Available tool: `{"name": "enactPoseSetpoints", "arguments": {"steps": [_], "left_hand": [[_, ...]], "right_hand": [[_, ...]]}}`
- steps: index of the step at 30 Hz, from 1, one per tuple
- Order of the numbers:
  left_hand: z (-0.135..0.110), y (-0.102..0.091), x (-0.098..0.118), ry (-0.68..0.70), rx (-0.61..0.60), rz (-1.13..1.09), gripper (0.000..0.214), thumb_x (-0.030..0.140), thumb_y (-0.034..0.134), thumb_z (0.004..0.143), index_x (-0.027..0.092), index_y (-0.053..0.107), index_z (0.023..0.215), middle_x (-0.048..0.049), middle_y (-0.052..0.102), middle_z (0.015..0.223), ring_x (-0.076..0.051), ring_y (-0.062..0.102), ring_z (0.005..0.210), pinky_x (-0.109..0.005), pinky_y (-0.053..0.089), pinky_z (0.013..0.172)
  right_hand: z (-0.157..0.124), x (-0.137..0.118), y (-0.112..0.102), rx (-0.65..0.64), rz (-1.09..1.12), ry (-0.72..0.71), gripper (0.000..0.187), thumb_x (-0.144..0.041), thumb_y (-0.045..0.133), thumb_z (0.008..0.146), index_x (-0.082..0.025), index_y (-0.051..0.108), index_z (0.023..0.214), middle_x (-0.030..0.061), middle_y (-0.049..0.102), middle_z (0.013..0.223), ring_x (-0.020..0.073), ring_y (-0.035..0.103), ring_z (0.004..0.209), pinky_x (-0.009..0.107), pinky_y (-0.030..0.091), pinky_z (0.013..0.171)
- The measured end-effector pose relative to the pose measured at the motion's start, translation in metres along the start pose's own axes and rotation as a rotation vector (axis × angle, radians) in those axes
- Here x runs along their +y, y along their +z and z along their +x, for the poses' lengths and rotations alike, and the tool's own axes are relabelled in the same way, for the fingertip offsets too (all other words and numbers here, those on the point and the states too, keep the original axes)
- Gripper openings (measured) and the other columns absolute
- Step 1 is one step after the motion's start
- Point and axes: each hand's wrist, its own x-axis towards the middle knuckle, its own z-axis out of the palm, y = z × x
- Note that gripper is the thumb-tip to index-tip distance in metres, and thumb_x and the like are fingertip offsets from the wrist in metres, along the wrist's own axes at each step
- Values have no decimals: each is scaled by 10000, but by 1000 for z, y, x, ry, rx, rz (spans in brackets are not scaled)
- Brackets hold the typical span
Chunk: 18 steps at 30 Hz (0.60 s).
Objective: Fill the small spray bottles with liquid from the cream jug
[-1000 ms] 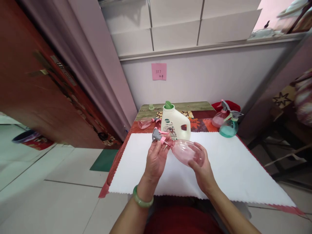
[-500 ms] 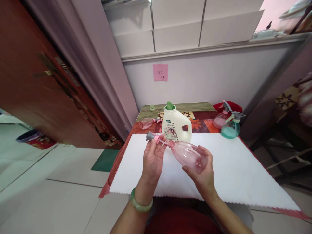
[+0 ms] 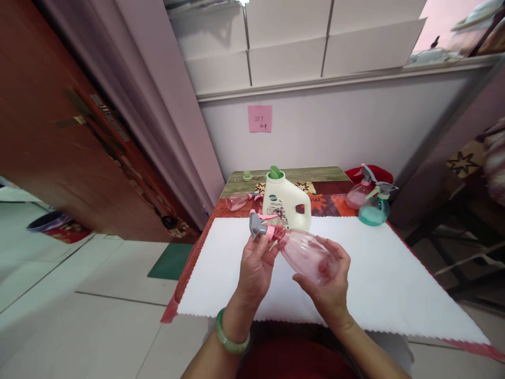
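A clear pink spray bottle [image 3: 305, 254] lies tilted in the air above the white cloth [image 3: 386, 273]. My right hand [image 3: 329, 284] cups its rounded base from below, fingers wrapped round it. My left hand [image 3: 256, 266] pinches the grey and pink trigger head [image 3: 260, 226] at the bottle's neck. The head sits against the neck opening. I wear a green bangle [image 3: 231, 337] on my left wrist. Just behind the hands stands a white detergent jug [image 3: 284, 202] with a green cap.
At the table's right rear stand a pink spray bottle [image 3: 358, 193] and a teal spray bottle [image 3: 374, 208]. Another pink bottle [image 3: 236, 201] lies on its side at the left rear, near a small green cap [image 3: 246, 175]. A dark wooden door [image 3: 67, 142] is at the left.
The trigger head, drawn away from the neck half a second ago with its tube showing, is now pushed back against the neck. Both hands stayed on the bottle.
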Motion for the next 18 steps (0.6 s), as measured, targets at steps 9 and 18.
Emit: {"name": "enactPoseSetpoints", "arguments": {"steps": [9,18], "left_hand": [[-4,7,4,25,-25,84,278,361,722,889,148,763,1062,-147,756,1163,-244,709,1057,-381,526,962],[-7,10,11,50,-119,187,293,367,757,858,165,776,1069,-126,767,1077,-294,689,1130,-410,480,1034]], "right_hand": [[2,4,-3,27,-114,-263,998,-472,977,518,-271,455,1344,149,573,1320,377,587,1229,588,505,1010],[3,2,-9,54,-184,-390,901,-386,994,487,-315,513,1246,132,601,1276,392,617,1159,661,502,993]]}}
